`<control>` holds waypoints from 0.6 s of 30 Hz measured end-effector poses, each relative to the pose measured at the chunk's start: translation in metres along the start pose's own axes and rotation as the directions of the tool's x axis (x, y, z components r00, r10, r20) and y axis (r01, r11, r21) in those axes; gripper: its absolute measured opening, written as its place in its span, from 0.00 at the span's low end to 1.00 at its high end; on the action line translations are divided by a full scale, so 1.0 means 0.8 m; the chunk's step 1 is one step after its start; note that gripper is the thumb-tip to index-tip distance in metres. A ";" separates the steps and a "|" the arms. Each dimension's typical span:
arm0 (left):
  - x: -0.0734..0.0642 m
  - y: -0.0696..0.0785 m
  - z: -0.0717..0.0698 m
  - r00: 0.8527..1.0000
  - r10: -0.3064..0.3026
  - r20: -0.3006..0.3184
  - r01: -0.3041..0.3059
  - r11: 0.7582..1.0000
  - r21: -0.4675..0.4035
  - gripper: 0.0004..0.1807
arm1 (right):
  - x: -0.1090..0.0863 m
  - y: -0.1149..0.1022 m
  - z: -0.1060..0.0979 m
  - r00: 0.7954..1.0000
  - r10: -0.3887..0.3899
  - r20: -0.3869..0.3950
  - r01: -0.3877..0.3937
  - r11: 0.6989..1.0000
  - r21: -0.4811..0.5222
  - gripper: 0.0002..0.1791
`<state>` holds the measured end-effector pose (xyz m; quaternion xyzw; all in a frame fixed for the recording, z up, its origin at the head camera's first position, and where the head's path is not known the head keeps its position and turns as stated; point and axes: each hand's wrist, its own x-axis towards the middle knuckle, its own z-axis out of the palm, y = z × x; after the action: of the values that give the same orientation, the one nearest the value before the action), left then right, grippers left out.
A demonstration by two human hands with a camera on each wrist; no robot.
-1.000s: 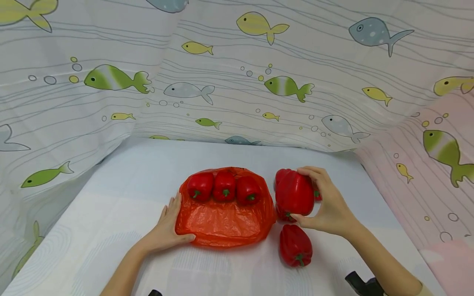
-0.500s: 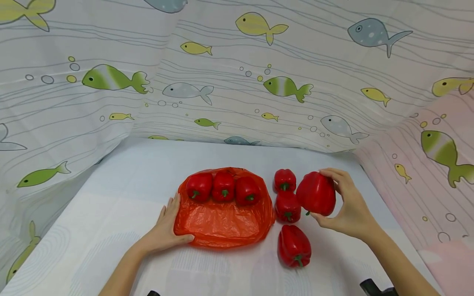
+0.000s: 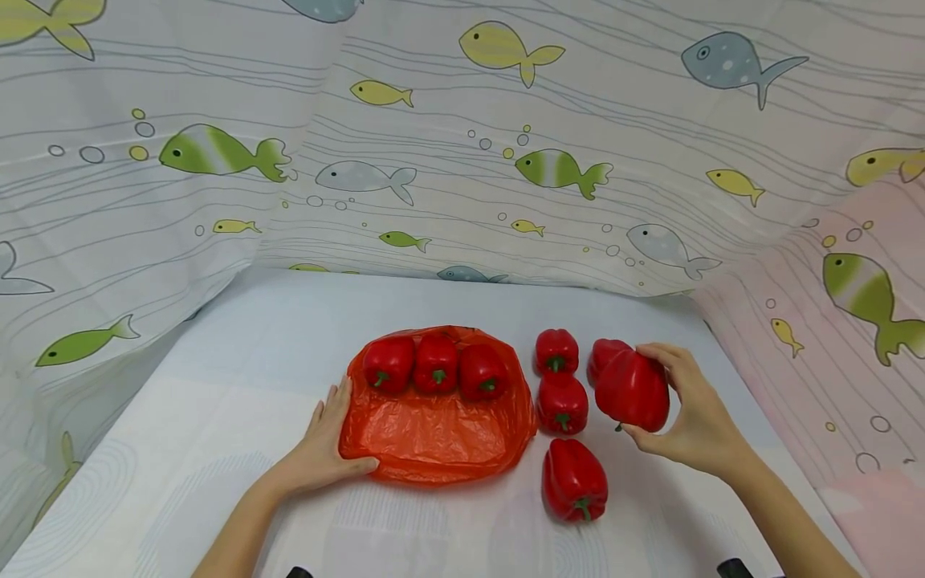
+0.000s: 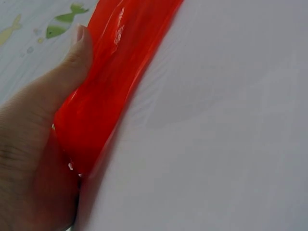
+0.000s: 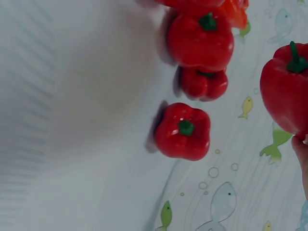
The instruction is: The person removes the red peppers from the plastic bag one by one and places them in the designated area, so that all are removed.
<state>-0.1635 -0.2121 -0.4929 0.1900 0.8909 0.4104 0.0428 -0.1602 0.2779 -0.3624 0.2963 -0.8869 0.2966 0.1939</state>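
A person's right hand (image 3: 694,417) pinches a large red bell pepper (image 3: 639,393) — fingers curled over its far right side, thumb beneath the near end beside the green stem. The pepper is raised above the white desk (image 3: 289,345), partly covering another pepper (image 3: 605,357) behind it. The left hand (image 3: 325,441) rests against the left side of an orange-red plastic bag (image 3: 433,437), its fingers extended along the edge and its thumb apart, at the near rim. Three peppers (image 3: 437,365) sit in a row along the bag's far side; three loose peppers (image 3: 562,404) lie just right of it.
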 end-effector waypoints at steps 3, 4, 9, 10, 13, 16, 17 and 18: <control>-0.001 0.001 -0.001 1.000 0.001 -0.002 -0.001 1.000 0.003 0.69 | -0.004 0.009 0.003 1.000 0.005 0.015 -0.004 1.000 -0.008 0.57; -0.001 0.001 -0.001 1.000 0.004 -0.005 -0.004 1.000 0.002 0.69 | -0.005 0.012 0.004 1.000 0.011 0.024 -0.010 1.000 -0.019 0.57; -0.001 0.001 0.000 1.000 0.005 -0.007 -0.005 1.000 0.004 0.69 | -0.015 0.029 0.009 0.994 0.063 0.087 -0.058 0.997 -0.059 0.56; -0.001 0.000 0.000 1.000 0.005 -0.007 -0.005 1.000 0.002 0.69 | -0.017 0.034 0.011 0.991 0.079 0.105 -0.073 0.996 -0.059 0.56; 0.000 0.000 0.000 1.000 0.003 -0.005 -0.003 1.000 -0.002 0.69 | -0.025 0.049 0.018 0.976 0.131 0.174 -0.125 0.991 -0.045 0.56; 0.000 0.000 0.000 1.000 0.005 -0.004 -0.005 1.000 -0.005 0.69 | -0.033 0.062 0.026 0.954 0.174 0.243 -0.170 0.985 -0.037 0.55; 0.001 0.000 0.000 1.000 0.004 -0.004 -0.004 1.000 -0.004 0.69 | -0.035 0.066 0.029 0.949 0.176 0.261 -0.173 0.984 -0.035 0.54; 0.001 0.000 0.000 1.000 0.004 -0.002 -0.004 1.000 -0.005 0.69 | -0.037 0.068 0.031 0.945 0.179 0.275 -0.176 0.984 -0.035 0.53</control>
<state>-0.1640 -0.2117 -0.4932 0.1910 0.8894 0.4131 0.0416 -0.1775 0.3093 -0.4189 0.2528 -0.9298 0.2641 0.0421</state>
